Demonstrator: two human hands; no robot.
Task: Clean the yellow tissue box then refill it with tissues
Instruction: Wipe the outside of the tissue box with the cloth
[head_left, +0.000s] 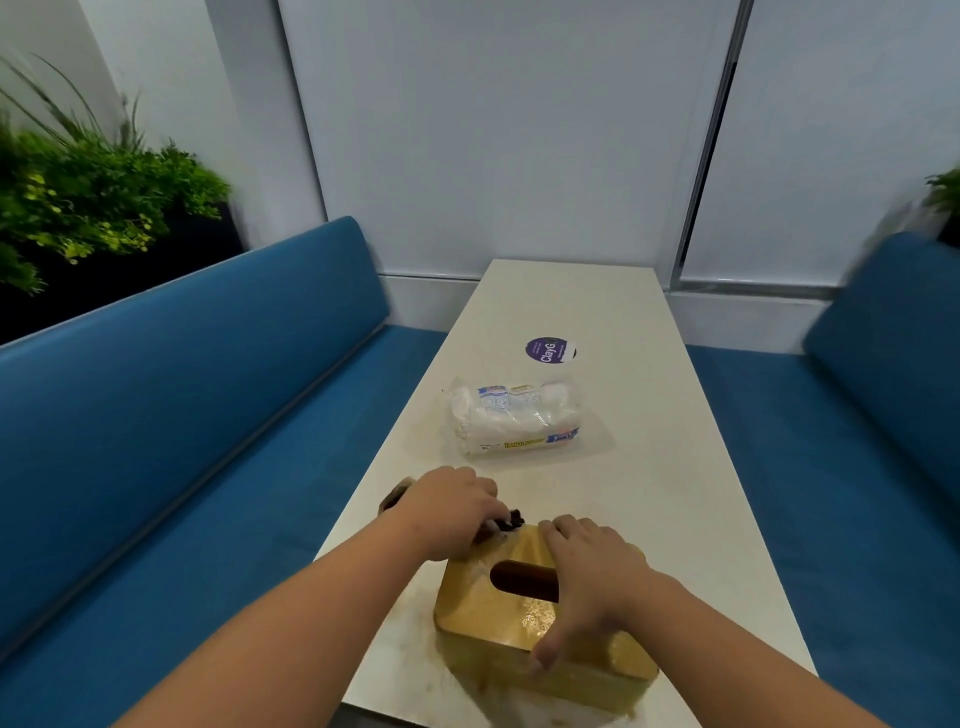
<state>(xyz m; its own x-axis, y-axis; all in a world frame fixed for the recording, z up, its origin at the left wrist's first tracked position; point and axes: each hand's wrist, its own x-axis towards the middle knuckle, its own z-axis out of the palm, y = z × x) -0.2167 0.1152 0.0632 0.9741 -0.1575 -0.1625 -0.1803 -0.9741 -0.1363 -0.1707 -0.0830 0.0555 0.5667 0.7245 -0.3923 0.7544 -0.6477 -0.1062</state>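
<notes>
Two bare hands work at the near end of a long pale table (649, 405). The yellow tissue box (498, 613) sits close to the near edge, its dark oval slot facing up. The right hand (592, 577) lies across the box top, fingers curled over the far edge and thumb pressed on the near side, its grip holding the box. The left hand (452, 506) holds a dark cloth (511, 519) against the box's far left corner. A plastic-wrapped tissue pack (514, 415) lies mid-table, apart from the box. Beyond it sits a round purple sticker (550, 349). Blue benches (208, 374) flank both long sides.
</notes>
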